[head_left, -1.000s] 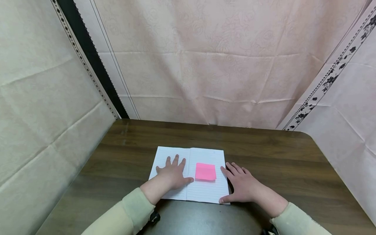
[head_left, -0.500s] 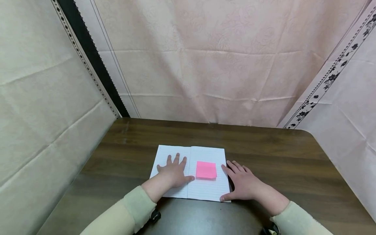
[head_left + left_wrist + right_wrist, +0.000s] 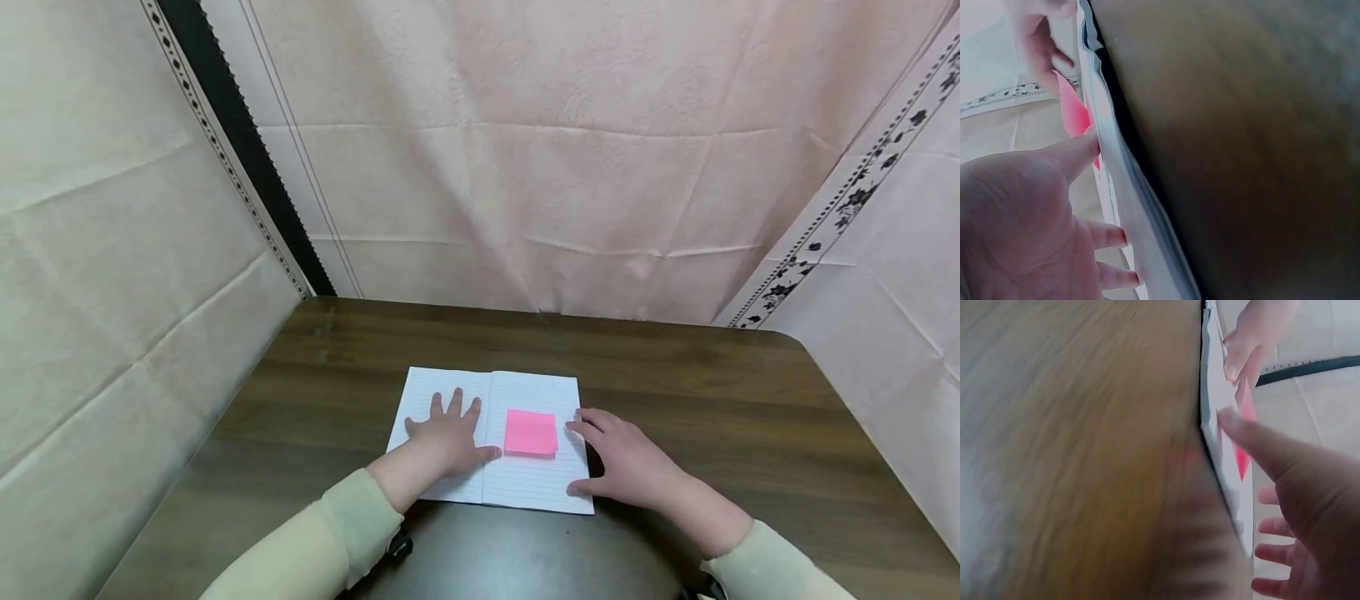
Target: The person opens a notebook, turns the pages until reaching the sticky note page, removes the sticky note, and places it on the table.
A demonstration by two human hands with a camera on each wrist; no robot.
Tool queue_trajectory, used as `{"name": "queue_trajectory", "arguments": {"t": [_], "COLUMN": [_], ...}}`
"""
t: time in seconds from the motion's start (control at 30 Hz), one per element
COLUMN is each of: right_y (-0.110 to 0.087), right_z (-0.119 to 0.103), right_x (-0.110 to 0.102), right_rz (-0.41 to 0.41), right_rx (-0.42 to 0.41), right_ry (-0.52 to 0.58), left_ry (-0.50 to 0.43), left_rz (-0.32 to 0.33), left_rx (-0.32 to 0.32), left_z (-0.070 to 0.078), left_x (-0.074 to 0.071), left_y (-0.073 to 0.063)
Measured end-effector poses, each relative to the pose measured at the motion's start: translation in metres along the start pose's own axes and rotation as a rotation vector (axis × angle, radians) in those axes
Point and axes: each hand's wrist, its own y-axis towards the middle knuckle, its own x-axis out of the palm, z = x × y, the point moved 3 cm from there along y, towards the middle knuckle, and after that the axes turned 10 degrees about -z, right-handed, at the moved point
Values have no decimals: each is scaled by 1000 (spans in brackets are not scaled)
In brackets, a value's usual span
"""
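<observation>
An open lined notebook point(image 3: 528, 487) lies on the table, a pink sticky note point(image 3: 531, 433) on its right page. My left hand point(image 3: 444, 443) rests with spread fingers on the left page, its thumb reaching past the centre fold towards the note. At the right edge is my right hand point(image 3: 637, 465), fingers slightly bent and thumb apart from them, with no object between. The right wrist view has the right thumb point(image 3: 1238, 422) at the page's near side. One edge of the sticky note point(image 3: 1072, 112) stands up off the paper in the left wrist view.
The brown wood-grain table point(image 3: 360, 342) extends around the notebook. Pale cloth hangs behind it as a back curtain point(image 3: 525, 183), with more cloth on both sides. Dark straps show at both sleeve cuffs.
My right hand's fingers have drawn together and bent more, and its thumb has moved up from the page's lower corner. The left hand keeps its place on the page. The head view shifts slightly.
</observation>
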Motion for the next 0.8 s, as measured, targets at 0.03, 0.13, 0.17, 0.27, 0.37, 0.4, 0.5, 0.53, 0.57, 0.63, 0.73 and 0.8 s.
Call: {"name": "queue_trajectory", "arguments": {"t": [0.03, 0.13, 0.17, 0.27, 0.37, 0.4, 0.5, 0.53, 0.57, 0.63, 0.73, 0.8], "right_y": [2, 9, 12, 22, 29, 31, 36, 37, 39, 42, 45, 47], "right_z": [-4, -16, -21, -34, -44, -47, -54, -56, -57, -60, -63, -66], "right_x": [-2, -6, -6, -7, -6, -6, -6, -6, -6, -6, -7, -8], "right_rz": [19, 53, 59, 77, 99, 107, 128, 135, 141, 153, 161, 166], "right_rx": [-12, -59, -76, -132, -163, -169, -177, -180, -181, -186, -187, -189], "right_ry": [-16, -102, -137, -244, -327, -348, -398, -407, -415, -424, -448, -476], "left_ry": [3, 3, 3, -3, -5, -5, -4, -3, -2, 1, 11, 16], "left_rz": [0, 0, 0, -2, -3, -3, -3, -3, -3, -6, -11, -14], "left_rx": [-2, -7, -9, -13, -14, -13, -13, -14, -15, -17, -22, -26], "left_z": [0, 0, 0, 1, 1, 1, 1, 1, 1, 1, 1, 1], "left_x": [0, 0, 0, 0, 0, 0, -1, -1, -1, -1, -1, -1], "left_y": [0, 1, 1, 1, 2, 2, 2, 2, 2, 2, 2, 2]}}
